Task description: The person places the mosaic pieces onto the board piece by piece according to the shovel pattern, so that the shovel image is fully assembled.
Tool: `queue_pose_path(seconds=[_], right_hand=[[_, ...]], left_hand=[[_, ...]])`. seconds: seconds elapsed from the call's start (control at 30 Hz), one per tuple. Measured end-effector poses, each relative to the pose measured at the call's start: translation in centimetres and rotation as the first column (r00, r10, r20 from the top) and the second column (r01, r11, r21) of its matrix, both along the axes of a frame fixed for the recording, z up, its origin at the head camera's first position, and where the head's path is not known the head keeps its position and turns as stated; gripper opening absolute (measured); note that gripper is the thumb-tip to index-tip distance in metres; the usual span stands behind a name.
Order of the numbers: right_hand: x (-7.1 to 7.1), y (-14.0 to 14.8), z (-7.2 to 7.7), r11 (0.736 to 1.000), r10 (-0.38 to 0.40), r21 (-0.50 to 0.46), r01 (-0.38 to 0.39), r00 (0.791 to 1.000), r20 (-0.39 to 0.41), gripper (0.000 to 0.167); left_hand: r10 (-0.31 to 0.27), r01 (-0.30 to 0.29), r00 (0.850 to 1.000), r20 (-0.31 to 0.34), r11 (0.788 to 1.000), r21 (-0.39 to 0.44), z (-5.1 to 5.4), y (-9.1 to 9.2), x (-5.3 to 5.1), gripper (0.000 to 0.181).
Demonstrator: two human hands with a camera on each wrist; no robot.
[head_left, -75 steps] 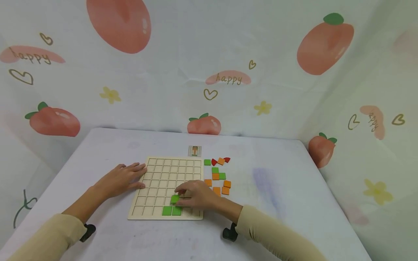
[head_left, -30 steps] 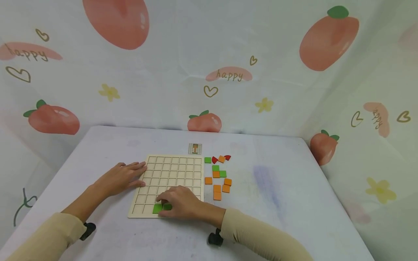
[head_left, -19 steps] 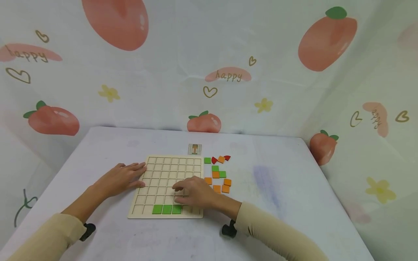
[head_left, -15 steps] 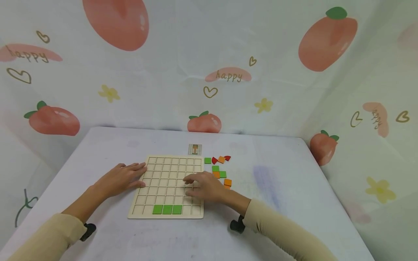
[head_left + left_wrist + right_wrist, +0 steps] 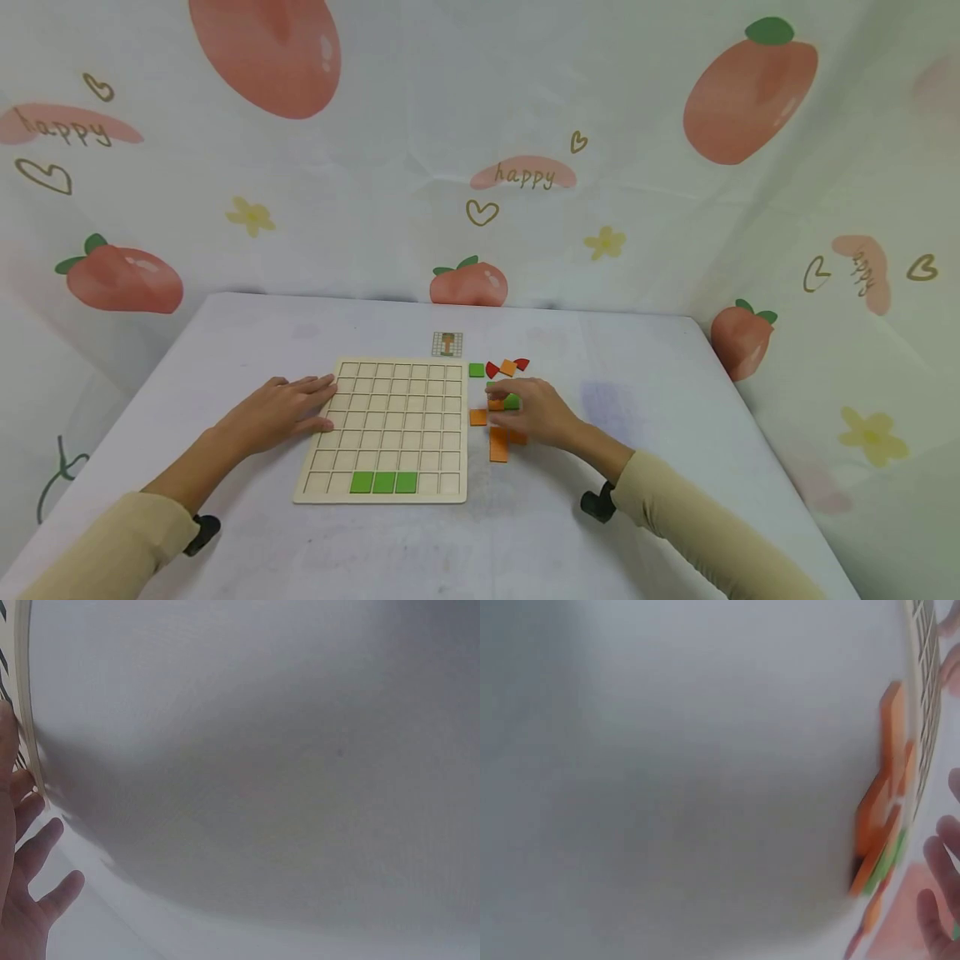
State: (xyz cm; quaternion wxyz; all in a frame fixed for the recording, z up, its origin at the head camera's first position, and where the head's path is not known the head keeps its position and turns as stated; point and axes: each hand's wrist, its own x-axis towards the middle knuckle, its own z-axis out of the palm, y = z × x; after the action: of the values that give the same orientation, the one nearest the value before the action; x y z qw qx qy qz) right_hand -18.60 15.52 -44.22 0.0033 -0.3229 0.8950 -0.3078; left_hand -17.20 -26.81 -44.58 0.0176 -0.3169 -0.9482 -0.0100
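Note:
A pale wooden grid board (image 5: 375,417) lies on the white table. Three green square tiles (image 5: 384,482) sit side by side in its nearest row. My left hand (image 5: 277,415) rests at the board's left edge, fingers spread and touching it. Over the loose tiles right of the board, my right hand (image 5: 540,412) hovers with fingers and thumb apart; nothing shows between them. Below and beside it lie orange tiles (image 5: 498,445) and a green tile (image 5: 512,402), partly covered by the hand. In the right wrist view, orange tiles (image 5: 874,814) lie beneath the raised fingers (image 5: 946,877).
Behind the board lies a small pattern card (image 5: 447,344). Near the board's far right corner are a green tile (image 5: 476,370), red wedge pieces (image 5: 492,369) and an orange tile (image 5: 508,367). A fruit-printed cloth (image 5: 375,167) hangs behind the table.
My right hand pressed a third green tile into the nearest row, left it there, then moved right and away to the loose tiles. My left hand stayed at the board's edge.

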Motion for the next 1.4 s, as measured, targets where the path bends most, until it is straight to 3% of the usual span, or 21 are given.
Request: queue_pose_path(seconds=[0.23, 0.4, 0.7, 1.07, 1.4], right_hand=[[0.3, 2.4, -0.3, 0.997, -0.058, 0.056, 0.059, 0.998, -0.014, 0.036], [0.5, 3.7, -0.6, 0.994, -0.090, 0.072, 0.088, 0.996, 0.019, 0.036], [0.4, 5.4, -1.7, 0.994, -0.075, 0.076, 0.072, 0.996, 0.040, 0.037], [0.5, 5.3, -1.5, 0.994, -0.065, 0.087, 0.063, 0.997, 0.027, 0.035], [-0.2, 3.8, -0.2, 0.998, -0.023, 0.056, 0.026, 0.999, -0.048, 0.036]], left_hand=[[-0.007, 0.007, 1.000, -0.003, 1.000, -0.001, 0.2, 0.1, 0.2, 0.063], [-0.007, 0.007, 1.000, -0.005, 1.000, -0.003, 0.3, 0.1, 0.2, 0.063], [-0.006, 0.006, 1.000, -0.011, 1.000, 0.002, 0.3, 0.0, 0.2, 0.063], [0.004, -0.004, 1.000, 0.001, 1.000, 0.007, 0.4, 0.2, 0.4, 0.062], [-0.007, 0.007, 1.000, -0.010, 1.000, 0.006, 0.3, 0.1, 0.2, 0.062]])
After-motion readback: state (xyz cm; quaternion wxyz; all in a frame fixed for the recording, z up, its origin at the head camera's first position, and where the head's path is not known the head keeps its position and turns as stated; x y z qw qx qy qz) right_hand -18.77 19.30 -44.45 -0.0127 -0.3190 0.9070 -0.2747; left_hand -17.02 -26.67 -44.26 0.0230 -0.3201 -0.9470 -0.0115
